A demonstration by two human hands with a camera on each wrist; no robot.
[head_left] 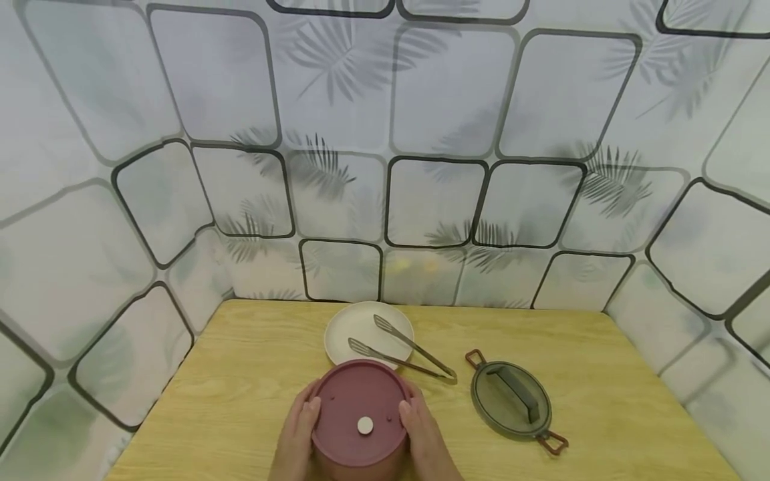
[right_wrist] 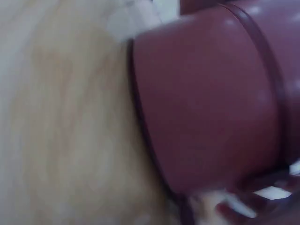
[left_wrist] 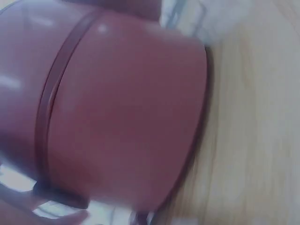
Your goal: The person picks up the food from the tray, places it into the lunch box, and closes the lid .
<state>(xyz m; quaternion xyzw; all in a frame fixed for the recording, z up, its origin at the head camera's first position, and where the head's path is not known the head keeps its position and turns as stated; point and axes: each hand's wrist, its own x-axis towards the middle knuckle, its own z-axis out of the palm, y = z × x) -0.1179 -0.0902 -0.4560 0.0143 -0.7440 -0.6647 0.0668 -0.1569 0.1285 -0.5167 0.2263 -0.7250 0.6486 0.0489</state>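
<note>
A dark red pot [head_left: 355, 437] with a lid [head_left: 361, 394] and a pale round knob [head_left: 365, 425] is at the near middle of the table. On its left side my left hand [head_left: 296, 431] grips it, thumb up by the lid's edge. My right hand [head_left: 424, 431] holds the opposite side in the same way. Seen close up, the pot's wall [left_wrist: 126, 108] fills much of the left wrist view, and the right wrist view shows the other side of the pot [right_wrist: 206, 98], both blurred. The undersides of both hands are hidden.
Behind the pot lies a white plate [head_left: 343, 331], with metal tongs [head_left: 442, 371] spread across it and onto the wooden table [head_left: 240, 374]. To the right sits a round dark green pan [head_left: 502, 417] with two reddish-brown loop handles and a dark bar across its top. Patterned curtains [head_left: 439, 200] surround the table.
</note>
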